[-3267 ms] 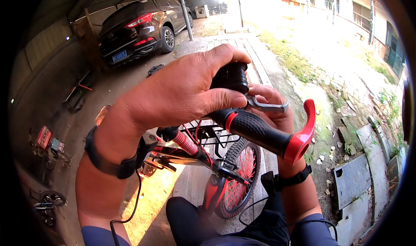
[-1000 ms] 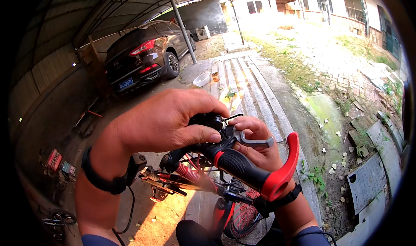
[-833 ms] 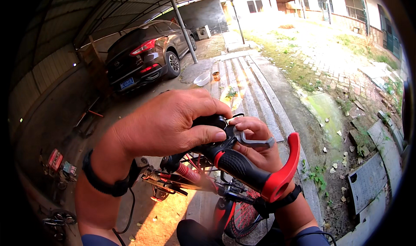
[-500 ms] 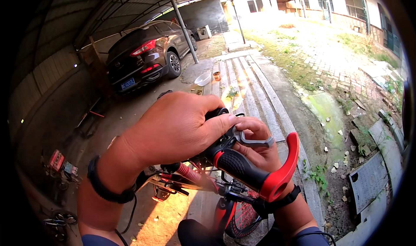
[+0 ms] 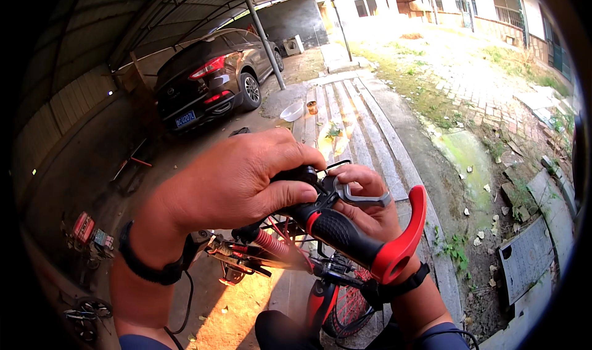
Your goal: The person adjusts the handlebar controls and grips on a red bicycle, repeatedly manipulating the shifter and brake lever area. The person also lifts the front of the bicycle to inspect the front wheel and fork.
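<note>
A bicycle handlebar lies under my two hands, with a black textured grip [image 5: 345,234] ending in a curved red bar end [image 5: 407,239]. My left hand [image 5: 240,177] reaches across from the left, thumb and forefinger bent around a rounded black fitting [image 5: 302,174] on the bar; its other fingers are hidden. Beyond the grip, my right hand [image 5: 373,217] has its fingers and thumb closed about the silver brake lever [image 5: 367,197] near its black clamp. Below are a red coil spring [image 5: 271,244] and a wheel with red spokes [image 5: 351,310].
A dark car [image 5: 209,82] stands under the metal roof, beside a grey post [image 5: 262,35]. On the stone slabs ahead are a clear plastic basin [image 5: 292,111] and a small brown can [image 5: 312,107]. Grey panels [image 5: 527,257] lie at the right among leaves and rubble.
My left hand has drawn slightly left, its thumb pulling back from the brake lever's clamp onto the black fitting. The right hand stays at the lever.
</note>
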Motion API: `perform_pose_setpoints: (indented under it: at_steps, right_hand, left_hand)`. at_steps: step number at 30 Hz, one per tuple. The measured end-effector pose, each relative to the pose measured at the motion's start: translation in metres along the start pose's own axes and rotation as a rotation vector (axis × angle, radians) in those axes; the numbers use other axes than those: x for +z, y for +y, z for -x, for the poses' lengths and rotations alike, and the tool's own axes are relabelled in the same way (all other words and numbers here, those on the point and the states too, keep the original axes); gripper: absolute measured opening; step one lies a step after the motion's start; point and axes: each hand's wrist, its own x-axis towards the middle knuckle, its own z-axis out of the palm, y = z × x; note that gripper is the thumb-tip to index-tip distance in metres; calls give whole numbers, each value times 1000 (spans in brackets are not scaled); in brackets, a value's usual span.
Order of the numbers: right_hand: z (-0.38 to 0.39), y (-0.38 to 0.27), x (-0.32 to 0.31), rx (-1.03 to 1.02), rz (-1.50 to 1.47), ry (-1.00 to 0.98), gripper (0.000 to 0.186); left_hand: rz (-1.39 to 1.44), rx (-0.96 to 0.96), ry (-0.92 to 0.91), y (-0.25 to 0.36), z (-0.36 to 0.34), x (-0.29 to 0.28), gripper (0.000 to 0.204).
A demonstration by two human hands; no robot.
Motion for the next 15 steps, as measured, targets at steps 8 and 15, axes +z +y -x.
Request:
perform_pose_setpoints:
  at_steps: [8, 15]
  right_hand:
    - [0, -2, 1, -1, -13, -5, 42]
    - [0, -3, 0, -4, -9, 0, 45]
  left_hand:
    - [66, 106, -8, -12, -3, 2, 32]
    - [185, 174, -85, -23, -11, -1, 37]
